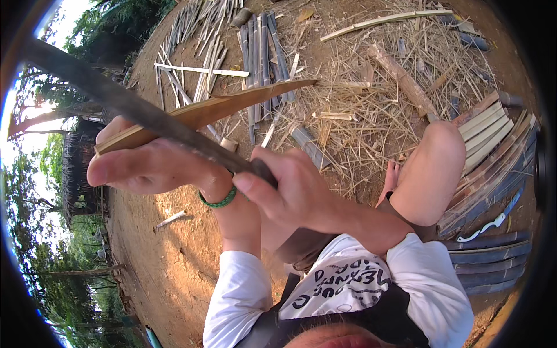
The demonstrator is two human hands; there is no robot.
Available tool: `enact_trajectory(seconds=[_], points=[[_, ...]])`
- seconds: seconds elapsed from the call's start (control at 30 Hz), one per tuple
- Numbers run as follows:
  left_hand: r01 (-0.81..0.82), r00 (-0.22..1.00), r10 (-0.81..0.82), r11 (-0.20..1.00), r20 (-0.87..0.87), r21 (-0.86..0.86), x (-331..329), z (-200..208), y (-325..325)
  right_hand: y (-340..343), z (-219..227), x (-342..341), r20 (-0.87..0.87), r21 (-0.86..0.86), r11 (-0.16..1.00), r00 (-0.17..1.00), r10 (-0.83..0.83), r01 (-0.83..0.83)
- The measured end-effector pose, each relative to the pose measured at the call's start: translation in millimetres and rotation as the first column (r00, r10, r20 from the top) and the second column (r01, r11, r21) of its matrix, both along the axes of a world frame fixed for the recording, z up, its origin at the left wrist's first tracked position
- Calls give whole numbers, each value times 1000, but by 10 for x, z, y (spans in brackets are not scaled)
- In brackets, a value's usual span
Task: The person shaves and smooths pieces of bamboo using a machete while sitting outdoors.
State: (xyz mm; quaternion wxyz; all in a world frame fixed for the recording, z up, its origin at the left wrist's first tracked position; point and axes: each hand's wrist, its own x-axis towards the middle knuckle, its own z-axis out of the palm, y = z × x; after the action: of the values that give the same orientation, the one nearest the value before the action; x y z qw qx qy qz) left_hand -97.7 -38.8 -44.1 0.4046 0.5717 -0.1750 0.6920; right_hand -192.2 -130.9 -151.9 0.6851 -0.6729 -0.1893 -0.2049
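Note:
My left hand (154,165), with a green braided bracelet (219,200) at its wrist, is closed around a split bamboo strip (203,114). The strip points away to the right and tapers to a thin tip, with a sliver curling off its far edge. In my right hand (299,188) is the handle of a long knife, fingers wrapped round it. The knife's dark blade (116,93) runs up to the far left and crosses in front of the strip, just above my left hand. Whether blade and strip touch, I cannot tell.
Dark bamboo lengths (264,64) and thin sticks (200,29) lie ahead on the dirt. Shavings surround a thick wooden piece (403,78). Split bamboo (484,139) is stacked at right, near a white-handled saw (493,225). My bent knee (441,151) rises right of my hands.

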Motion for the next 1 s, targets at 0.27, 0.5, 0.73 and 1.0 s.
enact_trajectory(seconds=[0.27,0.5,0.73,1.0], points=[[-117,993,119,982,9,-149,128,162,-10,-15,-614,366,-410,-33,999,911,-53,43],[-86,996,85,996,-11,-33,102,126,89,98,-847,476,-338,93,988,937,-86,124],[-87,996,87,996,21,-21,251,186,153,-70,-721,550,-425,-86,995,902,-78,46],[82,997,-81,995,17,-63,317,246,51,-199,-1512,966,-592,-112,986,789,-167,124]])
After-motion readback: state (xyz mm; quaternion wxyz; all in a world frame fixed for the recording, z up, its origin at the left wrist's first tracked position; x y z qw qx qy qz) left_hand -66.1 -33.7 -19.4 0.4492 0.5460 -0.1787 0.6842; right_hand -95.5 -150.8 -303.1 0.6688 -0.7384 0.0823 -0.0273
